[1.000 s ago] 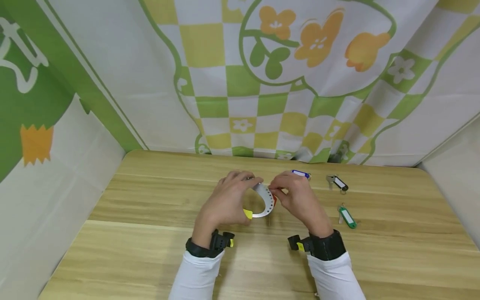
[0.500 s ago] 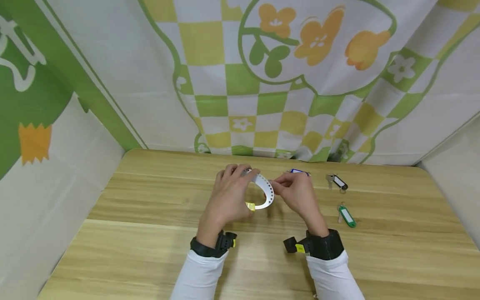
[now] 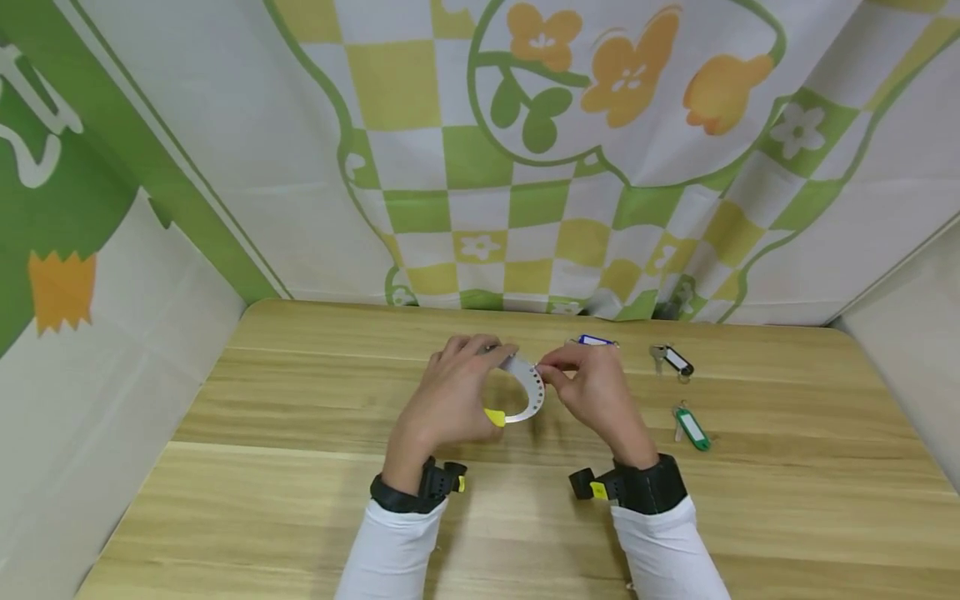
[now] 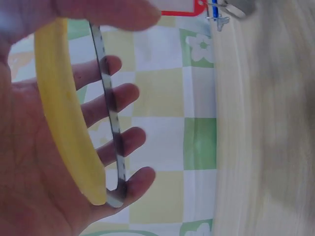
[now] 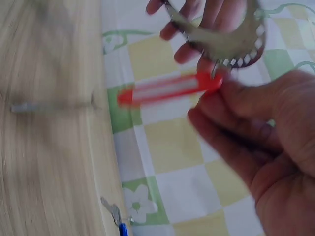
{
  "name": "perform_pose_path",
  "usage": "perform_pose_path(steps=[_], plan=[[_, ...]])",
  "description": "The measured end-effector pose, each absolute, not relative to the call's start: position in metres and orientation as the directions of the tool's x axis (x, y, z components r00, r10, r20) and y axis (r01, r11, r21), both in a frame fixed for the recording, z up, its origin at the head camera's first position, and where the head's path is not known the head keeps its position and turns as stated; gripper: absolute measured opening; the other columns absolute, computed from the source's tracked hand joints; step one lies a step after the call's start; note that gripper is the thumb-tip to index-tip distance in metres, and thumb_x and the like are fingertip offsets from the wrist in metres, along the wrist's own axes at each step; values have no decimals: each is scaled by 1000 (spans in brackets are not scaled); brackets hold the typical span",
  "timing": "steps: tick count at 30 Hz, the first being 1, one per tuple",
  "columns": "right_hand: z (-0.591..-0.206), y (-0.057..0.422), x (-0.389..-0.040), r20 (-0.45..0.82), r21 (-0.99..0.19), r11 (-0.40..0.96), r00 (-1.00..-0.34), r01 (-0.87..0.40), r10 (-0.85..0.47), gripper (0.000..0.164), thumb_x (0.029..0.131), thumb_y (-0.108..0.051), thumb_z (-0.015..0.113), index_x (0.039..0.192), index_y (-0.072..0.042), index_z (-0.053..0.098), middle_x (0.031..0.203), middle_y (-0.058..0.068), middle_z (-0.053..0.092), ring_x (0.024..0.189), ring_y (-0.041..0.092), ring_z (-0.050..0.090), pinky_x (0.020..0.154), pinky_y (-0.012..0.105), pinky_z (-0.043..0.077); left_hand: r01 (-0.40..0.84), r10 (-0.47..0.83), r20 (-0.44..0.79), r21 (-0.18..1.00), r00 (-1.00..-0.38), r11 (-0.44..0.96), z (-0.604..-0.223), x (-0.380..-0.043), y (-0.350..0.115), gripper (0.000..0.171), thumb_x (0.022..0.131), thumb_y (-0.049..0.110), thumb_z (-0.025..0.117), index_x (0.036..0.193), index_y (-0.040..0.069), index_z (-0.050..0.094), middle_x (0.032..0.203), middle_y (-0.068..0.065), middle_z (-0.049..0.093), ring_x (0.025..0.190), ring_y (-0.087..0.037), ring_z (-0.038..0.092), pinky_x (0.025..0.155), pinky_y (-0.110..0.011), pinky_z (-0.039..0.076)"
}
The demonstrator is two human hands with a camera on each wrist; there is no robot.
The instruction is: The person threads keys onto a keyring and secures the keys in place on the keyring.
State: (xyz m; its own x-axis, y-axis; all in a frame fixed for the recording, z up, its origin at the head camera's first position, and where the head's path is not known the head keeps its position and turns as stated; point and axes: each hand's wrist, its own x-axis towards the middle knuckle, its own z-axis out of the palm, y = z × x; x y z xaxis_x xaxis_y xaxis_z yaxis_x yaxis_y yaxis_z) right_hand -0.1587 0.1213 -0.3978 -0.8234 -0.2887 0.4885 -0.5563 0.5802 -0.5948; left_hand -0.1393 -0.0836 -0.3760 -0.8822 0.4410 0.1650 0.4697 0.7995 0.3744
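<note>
My left hand [image 3: 450, 392] holds a large key holder with a curved, hole-lined metal plate [image 3: 534, 392] and a yellow grip [image 4: 66, 113]. The grip lies along my palm, the thumb crosses it at the top, and the fingers reach behind the plate. At the plate's right edge, the thumb and fingers of my right hand [image 3: 596, 392] pinch the ring end of a red key tag [image 5: 167, 91]. A small metal loop of the tag shows right at the holes in the right wrist view. A blurred key [image 5: 49, 106] hangs beyond the tag.
On the wooden table [image 3: 300, 500] lie keys with a blue tag [image 3: 597, 340] behind my right hand, a black tag [image 3: 678, 361] and a green tag [image 3: 693, 429] to the right. A checked curtain [image 3: 480, 200] hangs along the table's back edge.
The key holder was raised and tilted half a second ago, and is now slightly lower. My right hand stays at the plate's edge; the red tag, visible beside the plate earlier, is mostly hidden in the head view.
</note>
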Motion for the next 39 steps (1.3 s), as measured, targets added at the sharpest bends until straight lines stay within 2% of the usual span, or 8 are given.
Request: perform_pose_path(steps=[4,9,13,19,23,29,36,39], plan=[[-399,124,-160,573,-487,555,-726,-675,-380,6,77,-11,71,79,-17,71,77,-8,63,73,4,58,63,26,46,482,467,145,415,-872,772,-373,-138,-87,92,47,30,85,132,24,50,131,3,45,120,-24,36,90,-51,33],[-398,126,-161,636,-422,513,-647,-748,-420,5,79,-11,69,83,-14,70,82,-4,65,78,10,61,69,26,47,487,487,129,464,-864,740,-370,-137,-89,91,49,30,83,133,24,49,131,4,45,120,-24,37,89,-51,34],[-398,125,-161,614,-484,529,-701,-697,-362,5,80,-16,68,84,-16,70,83,-7,65,79,7,61,69,27,47,476,461,153,458,-874,751,-369,-137,-88,89,50,31,81,132,24,50,131,3,45,119,-24,36,90,-52,33],[-397,116,-158,433,-697,567,-888,-440,-156,7,81,-23,67,85,-18,70,75,-9,64,67,4,59,63,25,47,452,386,245,345,-889,823,-371,-138,-80,91,45,31,82,130,25,50,129,2,44,118,-26,35,90,-49,30],[-395,111,-158,341,-787,534,-939,-307,-38,7,81,-23,68,81,-16,70,71,-6,63,61,9,58,57,29,45,444,369,300,244,-880,862,-371,-138,-74,93,43,32,83,129,24,49,129,0,44,118,-29,35,91,-51,28],[-396,110,-159,354,-802,513,-935,-306,-4,5,79,-17,70,76,-13,70,68,-5,62,57,11,57,53,30,44,450,382,301,202,-873,870,-371,-138,-70,95,43,32,84,130,22,48,129,-1,44,119,-31,34,92,-50,28],[-398,115,-160,509,-695,517,-850,-499,-137,5,80,-16,69,79,-20,71,74,-11,64,68,4,59,62,24,47,493,433,236,381,-870,782,-371,-138,-78,96,44,28,86,133,23,48,131,2,43,121,-26,34,92,-50,30],[-401,118,-160,529,-690,470,-827,-551,-193,8,81,-15,67,82,-22,71,78,-11,65,74,4,60,67,25,47,505,461,210,435,-862,746,-370,-138,-82,96,46,28,86,133,24,48,133,2,43,122,-24,33,92,-50,31]])
